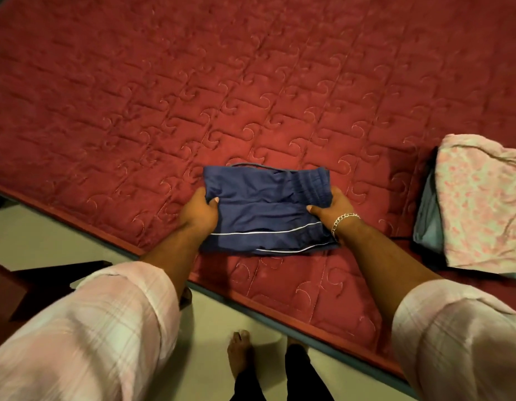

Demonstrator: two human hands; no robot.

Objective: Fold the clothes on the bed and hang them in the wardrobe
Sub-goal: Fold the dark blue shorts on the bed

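Observation:
A folded pair of navy blue shorts (pixel 265 209) with thin white stripes and a drawstring lies near the front edge of the red quilted bed (pixel 193 96). My left hand (pixel 200 209) grips the shorts' left side, thumb on top and fingers under the cloth. My right hand (pixel 332 208), with a chain bracelet at the wrist, grips the right side by the elastic waistband in the same way. Both forearms reach in from pink checked sleeves.
A stack of folded clothes (pixel 476 198), pink floral on top with grey-blue and dark pieces beneath, sits on the bed at the right. A dark wooden piece of furniture (pixel 34 285) stands at the lower left. My bare feet (pixel 240 354) are on the pale floor by the bed's edge.

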